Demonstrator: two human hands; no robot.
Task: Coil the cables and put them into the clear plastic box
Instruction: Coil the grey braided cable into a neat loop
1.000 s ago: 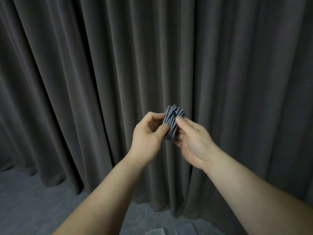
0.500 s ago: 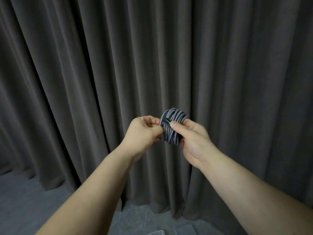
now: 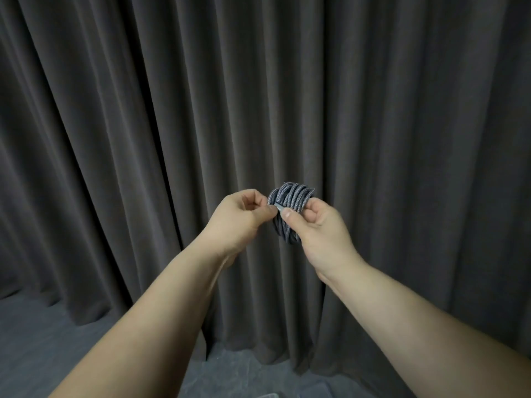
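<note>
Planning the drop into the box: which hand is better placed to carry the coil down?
Probably right. The right hand grips the coiled braided cable around its loops; the left hand only pinches the metal plug end.

Lighting is dim and even, coming from the camera side: the forearms (image 3: 402,320) and both hands (image 3: 321,225) are the brightest surfaces, and no glare shows anywhere. The curtain (image 3: 115,110) carries soft vertical shadows in its folds, darkening toward the upper corners and side edges, and its folds splay outward toward the lower corners with wide-angle distortion. Focus is fair at centre, where the braid of the cable (image 3: 290,201) can be read, while the floor (image 3: 34,340) and the bottom edge are soft and slightly smeared, with mild compression noise over the dark fabric.
</note>
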